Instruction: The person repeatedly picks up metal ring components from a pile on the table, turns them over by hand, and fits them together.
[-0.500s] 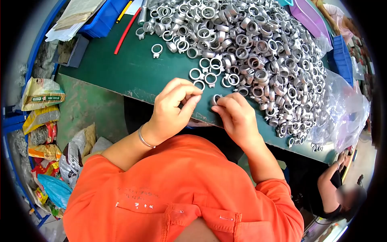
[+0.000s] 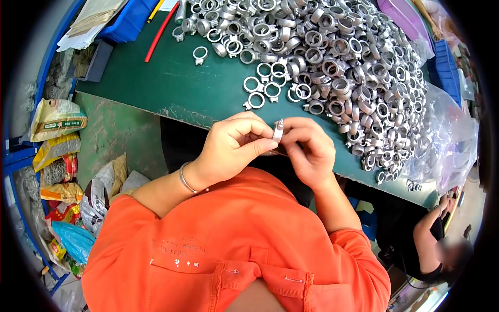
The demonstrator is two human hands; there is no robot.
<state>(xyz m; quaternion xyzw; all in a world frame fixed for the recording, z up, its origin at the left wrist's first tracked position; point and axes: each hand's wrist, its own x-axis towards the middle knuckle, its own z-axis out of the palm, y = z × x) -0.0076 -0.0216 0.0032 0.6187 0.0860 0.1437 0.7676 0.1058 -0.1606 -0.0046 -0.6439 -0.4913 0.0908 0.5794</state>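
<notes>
A grey metal ring (image 2: 278, 131) with a small lug on top is held edge-on above the table's near edge. My left hand (image 2: 236, 141) is closed, pinching the ring's left side between thumb and fingers. From the other side, my right hand (image 2: 312, 151) has its curled fingertips against the same ring; the exact contact is partly hidden. Just beyond my hands, several loose rings (image 2: 254, 100) lie flat on the green table (image 2: 145, 88). Behind and to the right spreads a large pile of similar rings (image 2: 340, 67).
Clear plastic sheeting (image 2: 442, 140) lies by the pile's right side. At the back left are a red rod (image 2: 160, 39) and a blue bin (image 2: 127, 23). Filled bags (image 2: 57, 122) stand on the left. Another person's arm (image 2: 429, 234) shows at lower right.
My left hand has moved right, away from the loose rings, and now grips the ring that my right hand held. That ring is now turned edge-on between both hands.
</notes>
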